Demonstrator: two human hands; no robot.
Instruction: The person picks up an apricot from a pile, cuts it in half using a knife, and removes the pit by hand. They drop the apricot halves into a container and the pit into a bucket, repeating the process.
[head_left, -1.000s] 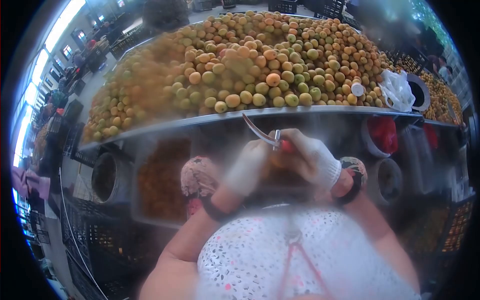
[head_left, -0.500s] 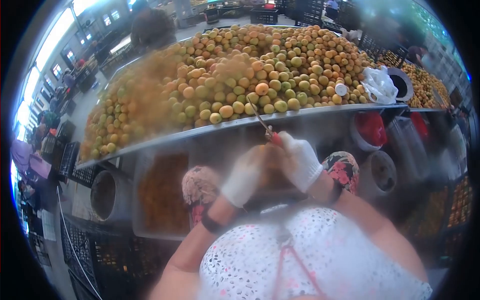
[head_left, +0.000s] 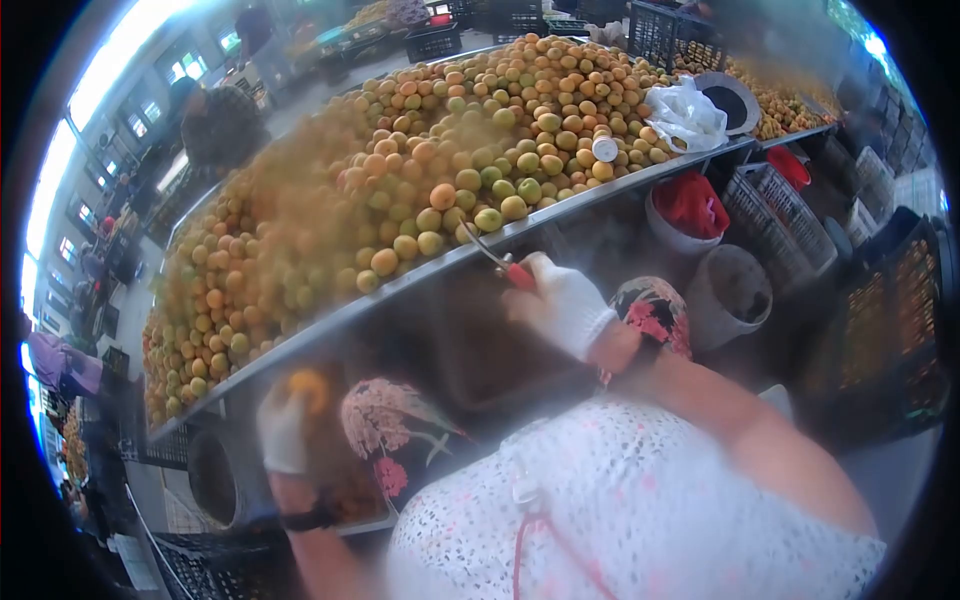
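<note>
My left hand [head_left: 282,432], in a white glove, is down at the lower left, its fingers closed around an orange-yellow apricot [head_left: 309,390] that is blurred. Below it lies a pale tub [head_left: 374,525] partly hidden by my arm and knee. My right hand [head_left: 562,308], also gloved, grips the red handle of a curved-bladed knife [head_left: 487,250]. The thin metal blade points up and left across the table's rim toward the apricots. A large heap of apricots [head_left: 560,130], green to orange, covers the sloping metal-edged table [head_left: 640,183]. A smudge on the lens blurs the heap's left part.
A white plastic bag [head_left: 688,115], a round pale container [head_left: 728,100] and a white-lidded bottle [head_left: 604,149] sit at the heap's right. Below the table are a bucket with red cloth [head_left: 690,208], a grey bucket [head_left: 728,290] and crates [head_left: 885,320]. A person [head_left: 215,125] is across the table.
My hands, earlier close together at the knife, have parted. The left has swung down and left with an apricot; the right keeps the knife. The view has turned to the right.
</note>
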